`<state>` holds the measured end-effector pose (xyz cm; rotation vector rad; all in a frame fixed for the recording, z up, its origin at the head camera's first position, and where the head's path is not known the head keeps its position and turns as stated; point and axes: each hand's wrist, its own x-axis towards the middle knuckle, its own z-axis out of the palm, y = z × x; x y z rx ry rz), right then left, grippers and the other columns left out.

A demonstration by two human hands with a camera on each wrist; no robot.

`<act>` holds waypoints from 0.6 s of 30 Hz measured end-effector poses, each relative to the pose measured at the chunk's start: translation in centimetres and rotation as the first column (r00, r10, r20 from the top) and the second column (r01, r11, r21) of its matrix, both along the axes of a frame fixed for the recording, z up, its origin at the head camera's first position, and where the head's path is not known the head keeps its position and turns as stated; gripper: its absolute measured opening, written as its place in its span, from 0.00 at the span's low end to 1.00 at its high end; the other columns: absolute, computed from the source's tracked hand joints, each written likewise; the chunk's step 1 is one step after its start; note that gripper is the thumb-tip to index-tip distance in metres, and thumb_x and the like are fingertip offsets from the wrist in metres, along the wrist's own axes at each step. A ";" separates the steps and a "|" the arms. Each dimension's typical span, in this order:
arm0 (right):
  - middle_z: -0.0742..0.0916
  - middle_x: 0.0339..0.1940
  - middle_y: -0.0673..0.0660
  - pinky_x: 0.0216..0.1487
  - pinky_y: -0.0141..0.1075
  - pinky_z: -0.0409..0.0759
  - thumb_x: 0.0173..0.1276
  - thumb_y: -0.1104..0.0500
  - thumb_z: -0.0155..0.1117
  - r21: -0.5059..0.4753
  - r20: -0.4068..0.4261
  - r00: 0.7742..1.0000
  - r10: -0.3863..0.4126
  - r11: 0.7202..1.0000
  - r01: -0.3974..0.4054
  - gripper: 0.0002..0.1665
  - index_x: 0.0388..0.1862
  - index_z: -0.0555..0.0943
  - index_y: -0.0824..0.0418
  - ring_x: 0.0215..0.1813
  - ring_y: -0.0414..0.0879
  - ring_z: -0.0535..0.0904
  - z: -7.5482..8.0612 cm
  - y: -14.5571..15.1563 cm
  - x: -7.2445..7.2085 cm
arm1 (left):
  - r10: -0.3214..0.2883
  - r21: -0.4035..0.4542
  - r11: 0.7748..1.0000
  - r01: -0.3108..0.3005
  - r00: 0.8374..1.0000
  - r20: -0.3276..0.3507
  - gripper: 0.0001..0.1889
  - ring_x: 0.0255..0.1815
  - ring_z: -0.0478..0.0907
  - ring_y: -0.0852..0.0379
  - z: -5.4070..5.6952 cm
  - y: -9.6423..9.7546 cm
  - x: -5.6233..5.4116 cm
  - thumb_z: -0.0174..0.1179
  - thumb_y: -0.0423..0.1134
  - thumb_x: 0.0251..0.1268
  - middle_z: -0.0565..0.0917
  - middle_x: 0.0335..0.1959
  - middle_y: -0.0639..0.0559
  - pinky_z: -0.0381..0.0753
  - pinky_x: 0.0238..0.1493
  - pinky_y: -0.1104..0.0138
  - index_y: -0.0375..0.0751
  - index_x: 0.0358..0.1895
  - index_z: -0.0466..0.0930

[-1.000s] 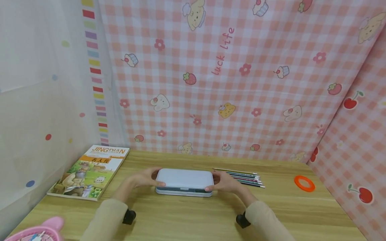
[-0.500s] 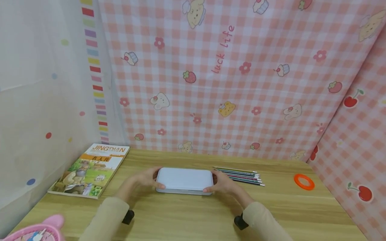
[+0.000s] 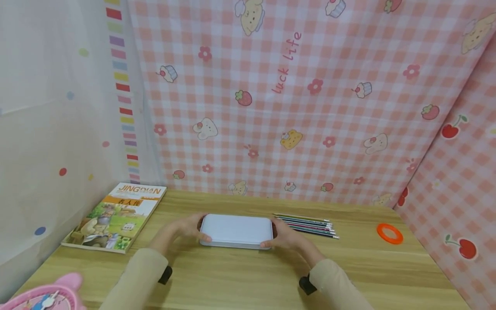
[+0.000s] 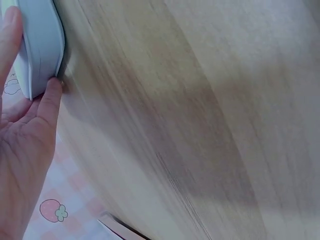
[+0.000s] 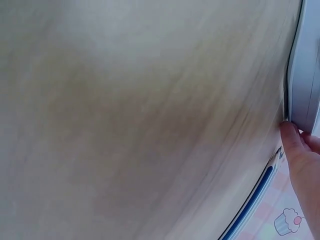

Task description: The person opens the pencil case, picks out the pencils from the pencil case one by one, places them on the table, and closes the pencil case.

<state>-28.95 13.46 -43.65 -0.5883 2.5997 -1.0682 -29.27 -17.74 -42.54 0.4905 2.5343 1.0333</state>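
Note:
A white, flat pencil case (image 3: pixel 236 229) lies on the wooden table with its lid down. At its left end my left hand (image 3: pixel 190 228) grips it, thumb on the front corner and fingers round the end. My right hand (image 3: pixel 286 234) holds the opposite end in the same way. In the left wrist view the case's rounded end (image 4: pixel 44 47) sits between thumb and fingers. The right wrist view has the other end of the case (image 5: pixel 304 75) at its edge, with fingers against it. What the case contains is hidden.
Several pencils (image 3: pixel 308 226) lie side by side just right of the case. Farther right is an orange ring (image 3: pixel 381 233). A book (image 3: pixel 116 219) rests at the left, and a pink, eared, clock-like object (image 3: pixel 63 290) stands at the lower left. Patterned cloth walls (image 3: pixel 248 129) border the table.
A second ago the lid stood slightly raised at the front, with a dark gap. Both hands have pressed it down and the gap is gone. The hands keep their hold.

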 end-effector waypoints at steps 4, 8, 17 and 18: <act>0.70 0.64 0.66 0.65 0.50 0.65 0.49 0.50 0.72 -0.013 0.002 1.000 0.001 1.000 -0.001 0.54 0.68 0.56 0.71 0.66 0.56 0.65 -0.4 0.2 0.2 | -0.031 -0.059 0.998 0.027 0.998 -0.063 0.46 0.65 0.62 0.38 -0.3 -0.2 0.2 0.69 0.46 0.46 0.67 0.61 0.32 0.60 0.66 0.50 0.25 0.65 0.55; 0.71 0.63 0.65 0.64 0.50 0.67 0.49 0.49 0.72 -0.014 -0.006 1.000 0.004 1.000 -0.004 0.53 0.67 0.58 0.71 0.65 0.55 0.67 -0.4 0.4 0.4 | -0.019 -0.072 0.997 0.013 0.996 -0.084 0.48 0.67 0.60 0.38 -0.5 -0.4 0.8 0.67 0.50 0.48 0.65 0.64 0.31 0.57 0.67 0.49 0.26 0.66 0.53; 0.70 0.61 0.73 0.63 0.56 0.65 0.51 0.46 0.71 0.149 -0.204 0.978 0.052 0.989 -0.022 0.53 0.65 0.59 0.75 0.64 0.65 0.64 0.3 3.2 1.8 | 0.006 0.033 0.999 -0.002 0.995 -0.099 0.45 0.66 0.57 0.32 -0.6 -2.5 2.1 0.60 0.51 0.58 0.61 0.64 0.25 0.60 0.65 0.46 0.21 0.66 0.50; 0.70 0.61 0.73 0.62 0.57 0.65 0.52 0.44 0.70 0.184 -0.234 0.972 0.035 0.983 0.009 0.52 0.65 0.60 0.74 0.64 0.65 0.64 0.3 3.8 2.0 | 0.037 0.026 0.999 -0.034 0.994 -0.105 0.44 0.66 0.56 0.31 -0.6 -2.7 2.2 0.59 0.52 0.59 0.60 0.64 0.25 0.58 0.66 0.45 0.22 0.66 0.50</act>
